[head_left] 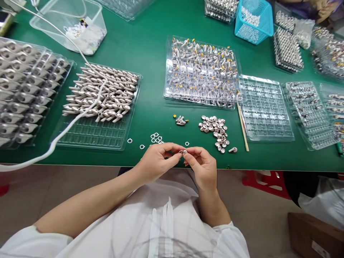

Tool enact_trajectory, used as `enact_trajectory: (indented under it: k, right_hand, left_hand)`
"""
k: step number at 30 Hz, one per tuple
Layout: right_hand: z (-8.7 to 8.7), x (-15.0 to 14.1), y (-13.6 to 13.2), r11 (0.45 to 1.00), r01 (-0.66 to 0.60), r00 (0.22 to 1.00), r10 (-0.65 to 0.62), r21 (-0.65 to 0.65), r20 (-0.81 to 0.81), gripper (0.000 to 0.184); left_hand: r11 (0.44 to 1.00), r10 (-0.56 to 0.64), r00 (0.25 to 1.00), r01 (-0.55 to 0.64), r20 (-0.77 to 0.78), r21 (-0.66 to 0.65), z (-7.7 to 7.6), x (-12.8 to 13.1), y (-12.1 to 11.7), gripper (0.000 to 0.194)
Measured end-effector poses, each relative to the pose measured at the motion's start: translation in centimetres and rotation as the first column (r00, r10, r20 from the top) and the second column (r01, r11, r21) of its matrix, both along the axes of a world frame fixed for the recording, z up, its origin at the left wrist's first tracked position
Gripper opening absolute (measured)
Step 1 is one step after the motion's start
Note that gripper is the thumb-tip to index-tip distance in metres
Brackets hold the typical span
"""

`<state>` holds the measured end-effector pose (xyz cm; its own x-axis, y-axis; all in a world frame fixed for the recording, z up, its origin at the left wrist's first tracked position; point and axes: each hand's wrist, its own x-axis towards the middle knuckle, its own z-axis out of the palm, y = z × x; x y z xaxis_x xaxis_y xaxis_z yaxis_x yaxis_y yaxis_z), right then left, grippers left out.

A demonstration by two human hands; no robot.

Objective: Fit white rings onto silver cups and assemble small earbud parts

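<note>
My left hand (157, 161) and my right hand (202, 166) meet at the table's front edge. Both pinch a small shiny silver-beige earbud part (184, 152) between thumb and fingertips, which partly cover it. Just beyond them lies a single white ring (187, 143). Several more white rings (156, 138) are scattered beyond my left hand. A pile of small cup-shaped silver-beige shells (213, 124) lies past my right hand, with one stemmed earbud piece (233, 149) beside it. Farther off is a little cluster of parts with yellow tabs (181, 121).
A tray of stemmed earbud parts (202, 71) stands ahead, a thin wooden stick (243, 129) by its corner. A white cable (67, 130) crosses the tray of silver-beige shells (107, 89) at left. Farther back are a clear bin (94, 21) and a blue basket (251, 32).
</note>
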<state>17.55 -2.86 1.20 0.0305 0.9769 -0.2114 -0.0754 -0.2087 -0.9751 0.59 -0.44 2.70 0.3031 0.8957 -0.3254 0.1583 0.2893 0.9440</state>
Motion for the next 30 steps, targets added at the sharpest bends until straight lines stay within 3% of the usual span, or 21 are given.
enact_trajectory:
  k: [8,15,20,26,30]
  right_hand:
    - [-1.2,-0.1,-0.1,0.999,-0.02,0.99,0.016,-0.028,-0.142,0.01]
    - [-0.5,0.1,0.0,0.993,-0.084,0.996,0.087,0.078,-0.027,0.011]
    - [-0.2,0.6,0.1,0.991,-0.12,0.992,0.119,0.055,0.034,0.012]
    - [0.0,0.7,0.4,0.989,-0.13,0.991,0.128,0.065,0.042,0.013]
    - [0.0,0.6,0.5,0.99,-0.128,0.992,0.126,0.062,0.034,0.013]
  left_hand:
    - [1.0,0.031,0.999,-0.031,0.018,0.003,-0.5,0.0,-0.1,0.022]
    - [1.0,0.013,1.0,-0.012,-0.023,0.011,-0.2,0.0,0.1,0.021]
    - [0.997,-0.046,0.999,0.047,-0.027,0.053,0.3,-0.3,0.2,0.024]
    - [0.961,-0.165,0.981,0.183,-0.1,0.207,0.5,-1.1,0.3,0.029]
    - [0.909,-0.16,0.966,0.225,-0.205,0.351,0.3,-1.2,0.1,0.028]
